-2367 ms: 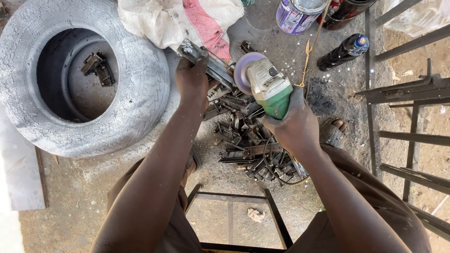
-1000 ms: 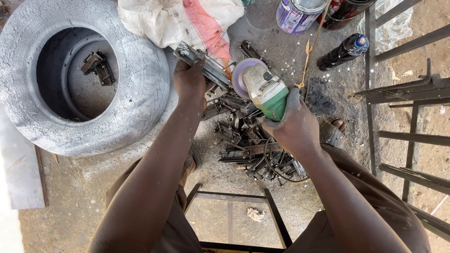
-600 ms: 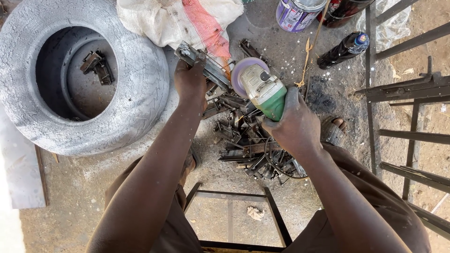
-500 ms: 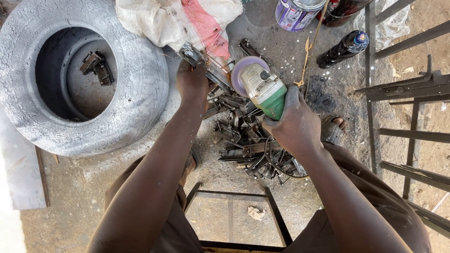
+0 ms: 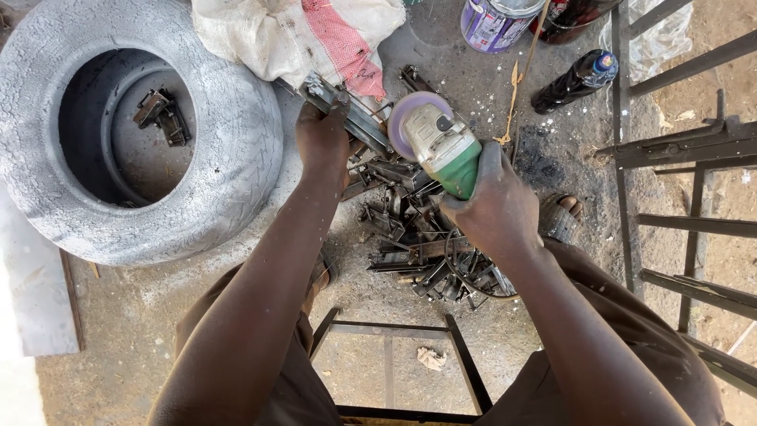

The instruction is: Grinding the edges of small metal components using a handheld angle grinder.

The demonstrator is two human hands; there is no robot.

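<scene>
One grey tyre [image 5: 142, 134] lies flat at the far left, with one small metal bracket [image 5: 162, 117] inside its ring. Just right of the tyre, the left hand [image 5: 322, 142] has its fingers curled tight around one long metal bar [image 5: 351, 118], whose upper end lies against one white and red sack [image 5: 300, 35]. Right of that bar, the right hand [image 5: 493, 209] wraps closed around the green body of one angle grinder [image 5: 438, 146], its disc near the bar. Below the grinder lies one heap of scrap metal pieces [image 5: 418, 244], too tangled to count. Further right of the grinder stand one purple can [image 5: 497, 24] and one dark bottle [image 5: 572, 81].
</scene>
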